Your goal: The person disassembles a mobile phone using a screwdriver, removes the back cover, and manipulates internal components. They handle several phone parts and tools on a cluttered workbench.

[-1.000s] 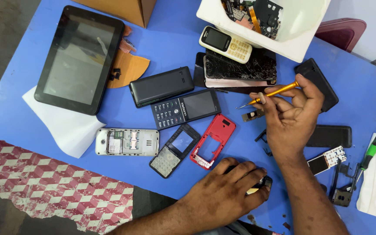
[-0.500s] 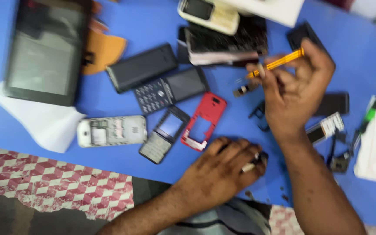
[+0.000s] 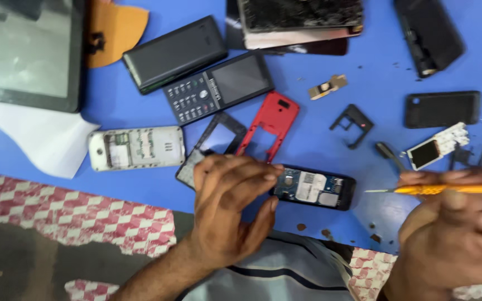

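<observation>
Your left hand [image 3: 231, 203] rests at the near edge of the blue table [image 3: 319, 131], fingers curled and fingertips pinching the left end of the opened dark phone body [image 3: 314, 188], which lies flat with its circuit side up. Your right hand [image 3: 453, 234], at about 3 o'clock from that phone, is closed around a yellow-handled screwdriver [image 3: 447, 189] held level; its thin metal tip points toward 9 o'clock and stops just short of the phone's right end.

At 12 o'clock from your left hand lies a red phone frame [image 3: 271, 122], touching a black keypad frame [image 3: 213, 142] on its left. A silver phone back [image 3: 136, 147] lies at 10 o'clock. A small white display module [image 3: 437, 146] sits at 12 o'clock from your right hand.
</observation>
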